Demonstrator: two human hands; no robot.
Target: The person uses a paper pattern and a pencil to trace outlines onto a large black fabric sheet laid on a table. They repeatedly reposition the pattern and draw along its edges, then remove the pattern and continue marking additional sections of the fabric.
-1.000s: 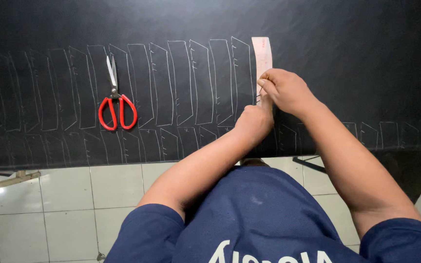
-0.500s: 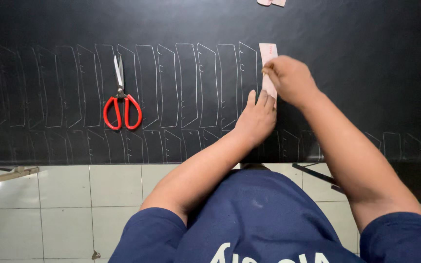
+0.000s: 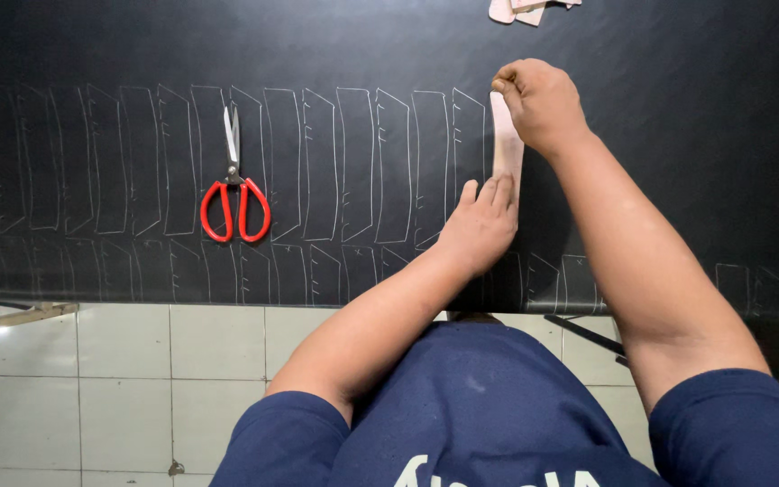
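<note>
A narrow pale pink template strip [image 3: 507,144] lies upright on a black sheet [image 3: 678,135] covered with rows of chalk outlines of the same shape. My left hand [image 3: 480,225] presses flat on the strip's lower end, fingers together. My right hand [image 3: 543,104] sits at the strip's top end with its fingers pinched tight against the edge. Whatever they pinch is hidden. The strip lies just right of the last drawn outline.
Red-handled scissors [image 3: 236,198] lie shut on the sheet to the left, blades pointing away. Several pale pieces [image 3: 525,9] sit at the far edge. Below the sheet's near edge are white floor tiles [image 3: 119,379], a wooden strip [image 3: 11,317] and a dark offcut [image 3: 583,332].
My right hand has slid up along the strip from its middle to its top end. My left hand has stayed pressing on the lower end.
</note>
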